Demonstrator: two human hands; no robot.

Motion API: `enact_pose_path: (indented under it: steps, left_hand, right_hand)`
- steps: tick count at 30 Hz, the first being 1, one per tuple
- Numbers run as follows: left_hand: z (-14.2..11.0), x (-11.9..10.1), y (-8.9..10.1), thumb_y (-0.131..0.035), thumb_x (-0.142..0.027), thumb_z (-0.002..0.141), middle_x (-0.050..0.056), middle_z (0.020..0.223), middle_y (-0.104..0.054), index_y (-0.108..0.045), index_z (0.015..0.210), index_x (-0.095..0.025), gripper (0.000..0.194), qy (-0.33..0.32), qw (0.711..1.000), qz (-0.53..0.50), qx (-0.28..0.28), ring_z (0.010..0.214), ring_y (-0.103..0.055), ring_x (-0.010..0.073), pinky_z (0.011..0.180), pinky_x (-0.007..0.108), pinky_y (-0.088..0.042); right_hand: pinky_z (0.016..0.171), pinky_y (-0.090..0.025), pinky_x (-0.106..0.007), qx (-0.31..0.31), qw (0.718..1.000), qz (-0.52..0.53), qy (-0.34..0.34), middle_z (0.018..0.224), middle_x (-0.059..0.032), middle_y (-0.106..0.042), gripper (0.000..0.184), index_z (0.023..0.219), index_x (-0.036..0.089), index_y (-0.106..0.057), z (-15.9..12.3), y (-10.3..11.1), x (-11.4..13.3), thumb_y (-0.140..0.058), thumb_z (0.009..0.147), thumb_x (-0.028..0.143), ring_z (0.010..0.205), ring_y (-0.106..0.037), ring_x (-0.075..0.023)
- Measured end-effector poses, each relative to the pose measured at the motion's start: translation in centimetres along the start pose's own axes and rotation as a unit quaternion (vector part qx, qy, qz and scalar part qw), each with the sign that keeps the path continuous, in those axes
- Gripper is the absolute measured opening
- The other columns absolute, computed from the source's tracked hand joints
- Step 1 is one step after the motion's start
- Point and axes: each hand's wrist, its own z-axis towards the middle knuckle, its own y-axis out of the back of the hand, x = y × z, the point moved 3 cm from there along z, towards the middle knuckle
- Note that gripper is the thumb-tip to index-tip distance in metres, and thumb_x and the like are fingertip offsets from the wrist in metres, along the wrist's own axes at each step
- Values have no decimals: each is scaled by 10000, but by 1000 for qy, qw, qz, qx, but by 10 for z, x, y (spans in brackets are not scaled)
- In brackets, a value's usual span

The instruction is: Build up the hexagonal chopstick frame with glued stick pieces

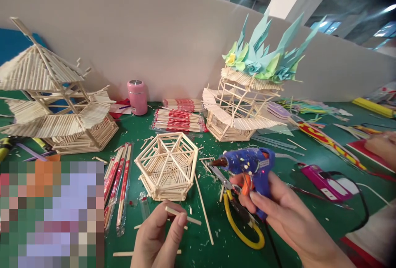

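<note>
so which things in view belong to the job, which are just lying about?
Seemingly part of the job:
blue plastic glue gun, right hand
short pale wooden stick, left hand
open polygonal wooden-stick frame
yellow-handled metal scissors, perhaps

Seemingly lying about:
pink cylindrical flask
turquoise-paper-topped wooden-stick model
peak-roofed wooden-stick model

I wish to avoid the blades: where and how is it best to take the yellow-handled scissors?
Probably by the yellow loop, from the near side: the scissors lie with this wide loop toward the viewer and the blades pointing away. Keep clear of the glue gun held nearby.
</note>
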Motion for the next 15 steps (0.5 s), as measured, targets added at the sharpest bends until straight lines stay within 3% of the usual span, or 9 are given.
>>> enact_pose_path:
  steps: [4,9,11,15]
  left_hand:
    - [5,7,1,-583,-320,818,-9,691,-599,-623,686,-188,191,-72,997,10,4,642,-542,105,591,174,-420]
    - [6,14,5,-573,-220,825,-13,725,-622,-630,754,-202,93,-140,990,29,6,666,-580,102,612,165,-445]
    - [6,15,7,-568,-206,824,-15,732,-621,-627,767,-208,82,-150,988,32,13,673,-585,101,623,165,-451]
    - [4,15,7,-561,-186,821,-22,711,-615,-619,754,-211,91,-171,984,42,36,645,-587,95,601,159,-456]
  right_hand:
    - [607,-463,-243,43,998,44,-27,856,-15,-638,309,1000,284,-635,-4,-11,0,-665,750,463,592,-498,-98]
    - [576,-498,-218,38,997,-64,24,671,24,-603,121,838,284,-614,-4,-8,-2,-618,811,401,594,-538,-116]
    - [567,-515,-224,51,993,-103,37,644,26,-597,126,766,271,-598,-2,-7,-3,-602,822,384,584,-558,-123]
    - [626,-556,-249,50,977,-206,38,751,-14,-666,105,873,261,-618,1,-11,1,-590,823,348,685,-635,-163]
